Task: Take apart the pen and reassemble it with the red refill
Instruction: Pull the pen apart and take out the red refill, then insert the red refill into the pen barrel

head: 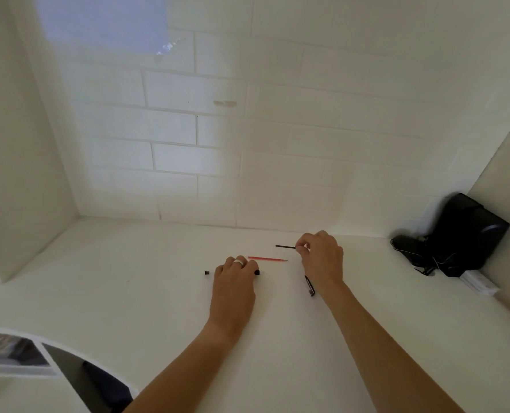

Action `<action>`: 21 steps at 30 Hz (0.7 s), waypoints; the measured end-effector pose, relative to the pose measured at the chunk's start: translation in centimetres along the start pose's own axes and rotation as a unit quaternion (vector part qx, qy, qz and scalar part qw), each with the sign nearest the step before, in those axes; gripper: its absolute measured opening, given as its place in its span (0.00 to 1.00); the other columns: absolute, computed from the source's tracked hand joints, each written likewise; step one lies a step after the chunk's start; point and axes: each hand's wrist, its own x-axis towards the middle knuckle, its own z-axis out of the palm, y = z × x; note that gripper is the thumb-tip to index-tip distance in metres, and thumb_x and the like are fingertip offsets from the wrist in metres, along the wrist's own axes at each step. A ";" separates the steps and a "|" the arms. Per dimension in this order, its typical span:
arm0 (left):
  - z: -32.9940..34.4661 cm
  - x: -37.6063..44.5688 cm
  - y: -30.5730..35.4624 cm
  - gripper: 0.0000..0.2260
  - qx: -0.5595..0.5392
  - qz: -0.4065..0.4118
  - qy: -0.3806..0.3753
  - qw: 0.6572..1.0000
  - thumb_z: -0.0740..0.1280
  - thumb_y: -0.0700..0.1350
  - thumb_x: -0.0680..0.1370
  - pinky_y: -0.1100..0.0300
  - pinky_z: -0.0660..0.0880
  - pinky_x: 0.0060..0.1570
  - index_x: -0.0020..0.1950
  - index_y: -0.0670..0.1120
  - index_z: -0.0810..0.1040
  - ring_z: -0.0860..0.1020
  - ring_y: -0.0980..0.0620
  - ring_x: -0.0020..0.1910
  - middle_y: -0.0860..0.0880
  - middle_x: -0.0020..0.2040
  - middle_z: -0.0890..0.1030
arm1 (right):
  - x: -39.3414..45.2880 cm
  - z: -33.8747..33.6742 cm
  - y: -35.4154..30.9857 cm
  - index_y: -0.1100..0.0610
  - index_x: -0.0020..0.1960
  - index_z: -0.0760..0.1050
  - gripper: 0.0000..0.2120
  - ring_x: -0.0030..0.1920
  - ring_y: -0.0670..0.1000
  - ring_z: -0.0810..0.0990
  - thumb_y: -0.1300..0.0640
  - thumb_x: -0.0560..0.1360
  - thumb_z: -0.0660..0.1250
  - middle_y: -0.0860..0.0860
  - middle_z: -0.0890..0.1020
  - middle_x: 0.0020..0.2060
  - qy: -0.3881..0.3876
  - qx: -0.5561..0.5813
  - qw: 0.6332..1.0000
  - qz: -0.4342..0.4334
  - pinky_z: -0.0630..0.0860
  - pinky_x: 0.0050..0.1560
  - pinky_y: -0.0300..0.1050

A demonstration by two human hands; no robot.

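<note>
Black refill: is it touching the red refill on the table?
Apart. The head view shows bare table between the black refill, pinched in the right hand, and the red refill.

right hand [322, 257] pinching black refill [285, 247], red refill [267, 259] on table [128, 278]

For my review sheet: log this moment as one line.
stage: pen apart | right hand: pinching black refill | left hand: resting on table | red refill: lying unused

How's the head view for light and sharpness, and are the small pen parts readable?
Head view: soft, even light with a brighter patch on the brick wall and a blurred-out block top left; wide-angle bending at the edges; image slightly soft. The red refill reads clearly on the white table; the black refill in the right hand too; small black parts by the left hand lack detail.
</note>
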 end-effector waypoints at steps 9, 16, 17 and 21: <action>0.2 0.2 -0.2 0.18 -0.001 -0.006 0.011 1.000 0.63 0.28 0.67 0.61 0.62 0.48 0.46 0.48 0.80 0.74 0.50 0.46 0.52 0.43 0.79 | 1.1 2.6 -1.1 0.48 0.45 0.84 0.11 0.48 0.53 0.75 0.61 0.76 0.66 0.50 0.77 0.44 -0.026 -0.082 0.996 -0.005 0.61 0.47 0.44; 0.3 0.2 -0.2 0.18 0.003 -0.014 0.017 1.000 0.61 0.27 0.65 0.58 0.65 0.50 0.46 0.47 0.79 0.74 0.49 0.45 0.50 0.43 0.77 | 0.7 2.7 -1.8 0.52 0.51 0.83 0.06 0.50 0.53 0.78 0.57 0.78 0.67 0.50 0.82 0.48 -0.004 -0.024 0.997 -0.073 0.73 0.51 0.47; 0.2 0.2 -0.1 0.19 0.004 -0.015 0.017 1.000 0.61 0.27 0.65 0.57 0.65 0.49 0.46 0.47 0.79 0.74 0.49 0.45 0.50 0.42 0.77 | 0.4 2.7 -2.2 0.51 0.50 0.83 0.06 0.50 0.53 0.78 0.57 0.78 0.67 0.49 0.82 0.48 -0.015 -0.020 0.995 -0.097 0.74 0.51 0.48; 0.0 0.0 0.0 0.19 0.009 -0.020 0.024 0.999 0.61 0.27 0.65 0.56 0.66 0.50 0.46 0.47 0.79 0.74 0.49 0.45 0.50 0.42 0.77 | -1.1 3.5 -3.4 0.52 0.50 0.82 0.08 0.50 0.53 0.77 0.57 0.78 0.65 0.49 0.82 0.49 -0.052 -0.048 0.989 -0.126 0.71 0.49 0.46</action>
